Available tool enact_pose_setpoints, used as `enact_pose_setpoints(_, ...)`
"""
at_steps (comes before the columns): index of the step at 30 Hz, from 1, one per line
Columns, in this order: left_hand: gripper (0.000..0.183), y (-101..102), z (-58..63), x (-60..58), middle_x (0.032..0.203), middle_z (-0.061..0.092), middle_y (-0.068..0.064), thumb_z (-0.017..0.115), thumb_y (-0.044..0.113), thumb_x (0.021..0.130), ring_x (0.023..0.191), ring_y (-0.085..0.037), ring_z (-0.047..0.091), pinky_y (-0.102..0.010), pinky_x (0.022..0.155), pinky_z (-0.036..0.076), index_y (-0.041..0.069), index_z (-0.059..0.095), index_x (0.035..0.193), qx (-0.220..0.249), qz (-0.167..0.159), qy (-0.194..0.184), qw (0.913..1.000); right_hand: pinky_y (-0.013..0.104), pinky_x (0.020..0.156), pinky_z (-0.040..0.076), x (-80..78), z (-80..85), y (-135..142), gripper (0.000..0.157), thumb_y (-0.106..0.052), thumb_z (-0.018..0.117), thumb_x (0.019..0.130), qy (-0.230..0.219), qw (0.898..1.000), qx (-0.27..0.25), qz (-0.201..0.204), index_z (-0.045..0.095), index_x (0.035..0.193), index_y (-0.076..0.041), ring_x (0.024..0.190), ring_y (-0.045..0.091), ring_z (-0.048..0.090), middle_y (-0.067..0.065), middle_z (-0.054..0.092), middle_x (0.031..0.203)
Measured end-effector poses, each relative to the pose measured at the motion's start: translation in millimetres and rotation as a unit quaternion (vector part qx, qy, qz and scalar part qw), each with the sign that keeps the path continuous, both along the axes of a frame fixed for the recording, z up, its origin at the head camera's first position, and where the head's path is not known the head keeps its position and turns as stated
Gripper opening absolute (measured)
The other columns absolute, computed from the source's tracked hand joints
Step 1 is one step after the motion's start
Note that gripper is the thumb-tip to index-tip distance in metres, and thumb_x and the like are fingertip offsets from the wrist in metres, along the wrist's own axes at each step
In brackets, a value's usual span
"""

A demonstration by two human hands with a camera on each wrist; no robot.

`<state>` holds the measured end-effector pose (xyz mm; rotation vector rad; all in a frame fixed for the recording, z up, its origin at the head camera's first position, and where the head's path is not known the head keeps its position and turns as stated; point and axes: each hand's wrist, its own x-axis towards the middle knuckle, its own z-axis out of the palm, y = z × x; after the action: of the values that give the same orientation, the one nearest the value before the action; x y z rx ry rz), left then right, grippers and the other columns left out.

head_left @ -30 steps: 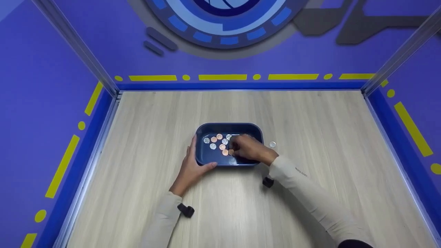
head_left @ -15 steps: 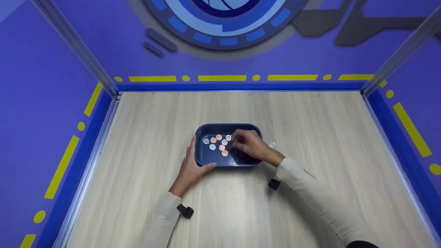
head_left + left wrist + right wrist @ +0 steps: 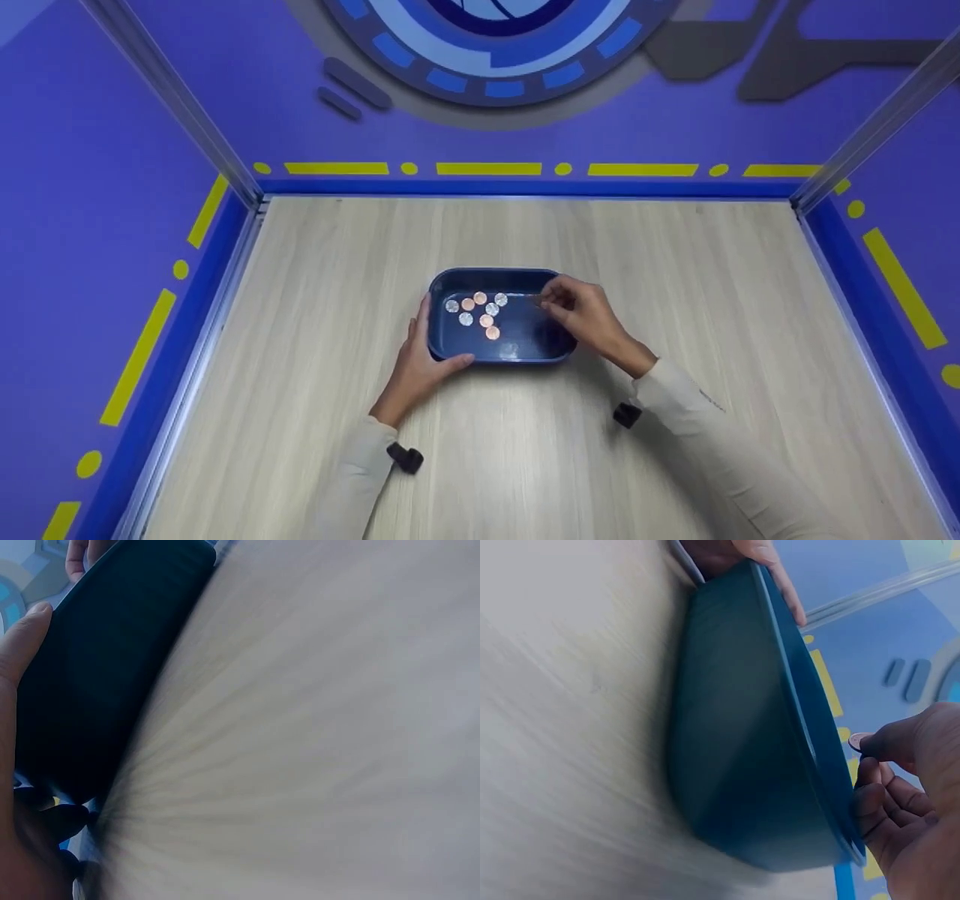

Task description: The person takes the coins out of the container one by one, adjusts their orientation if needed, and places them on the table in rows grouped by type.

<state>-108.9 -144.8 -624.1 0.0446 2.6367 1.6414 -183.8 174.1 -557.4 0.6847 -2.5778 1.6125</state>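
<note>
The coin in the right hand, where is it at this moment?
In the right wrist view, the coin is pinched by the right hand; in the head view, it is above the right part of the tray.

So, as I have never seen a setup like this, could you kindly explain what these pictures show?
Of course. There is no robot here: you are looking at a person's two bare hands. The wide picture comes from a camera worn on the head, looking forward and down. The other two come from cameras on the wrists, each showing that hand's work close up.

On the wood-grain table sits a dark blue tray. Inside it, four copper-coloured coins and four silver-coloured coins can be seen. The left hand grips the tray's left end, its thumb at the near rim. The right hand, at the tray's right end, pinches a single coin, clearest in the right wrist picture.
</note>
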Motion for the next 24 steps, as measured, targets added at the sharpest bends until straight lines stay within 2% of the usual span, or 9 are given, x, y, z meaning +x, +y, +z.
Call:
enact_pose_setpoints(3, 0.134, 0.3, 0.1, -0.3, 0.179, 0.027, -0.024, 0.099, 0.046, 0.081, 0.163, -0.054, 0.022, -0.073, 0.126, 0.026, 0.026, 0.010, 0.179, 0.001, 0.001, 0.003, 1.0000, 0.019, 0.071, 0.053, 1.8, 1.1, 9.0, 0.011, 0.009, 0.079, 0.095, -0.005, 1.000, -0.007, -0.022, 0.077, 0.100, -0.001, 0.079, 0.016, 0.068, 0.010, 0.078, 0.090)
enact_pose_setpoints(8, 0.136, -0.4, -1.3, -0.6, 0.174, 0.034, -0.024, 0.100, 0.044, 0.079, 0.153, -0.050, 0.042, -0.069, 0.124, 0.035, 0.027, 0.009, 0.179, 0.001, 0.003, 0.010, 0.9999, 0.016, 0.067, 0.051, 3.9, -0.4, 22.2, 0.011, 0.009, 0.082, 0.093, -0.014, 0.999, -0.007, -0.049, 0.077, 0.100, 0.001, 0.076, 0.012, 0.065, 0.011, 0.078, 0.090)
enact_pose_setpoints(10, 0.136, -1.0, -1.8, -0.5, 0.175, 0.034, -0.024, 0.100, 0.045, 0.079, 0.155, -0.051, 0.039, -0.070, 0.124, 0.035, 0.028, 0.009, 0.179, -0.001, 0.003, 0.014, 0.9999, 0.016, 0.065, 0.050, 5.5, -1.7, 26.7, 0.011, 0.006, 0.084, 0.094, -0.018, 0.998, -0.007, -0.053, 0.077, 0.100, 0.001, 0.074, 0.012, 0.064, 0.011, 0.078, 0.089)
enact_pose_setpoints(15, 0.134, -1.2, -1.0, -0.7, 0.179, 0.028, -0.022, 0.099, 0.047, 0.080, 0.163, -0.055, 0.019, -0.074, 0.126, 0.028, 0.027, 0.010, 0.179, -0.004, 0.000, 0.015, 0.9999, 0.015, 0.063, 0.050, 10.2, -7.0, 36.2, 0.008, 0.000, 0.085, 0.095, -0.032, 0.998, -0.015, -0.061, 0.078, 0.100, -0.001, 0.071, 0.011, 0.064, 0.012, 0.079, 0.089)
enact_pose_setpoints(24, 0.134, -1.1, -1.5, 0.1, 0.182, 0.021, -0.017, 0.098, 0.048, 0.081, 0.164, -0.057, 0.012, -0.075, 0.127, 0.021, 0.031, 0.009, 0.179, 0.003, 0.003, 0.002, 1.0000, 0.016, 0.064, 0.050, 15.0, -16.3, 57.8, 0.011, -0.008, 0.086, 0.097, -0.040, 0.996, -0.020, -0.079, 0.079, 0.100, -0.002, 0.072, 0.011, 0.063, 0.011, 0.076, 0.087)
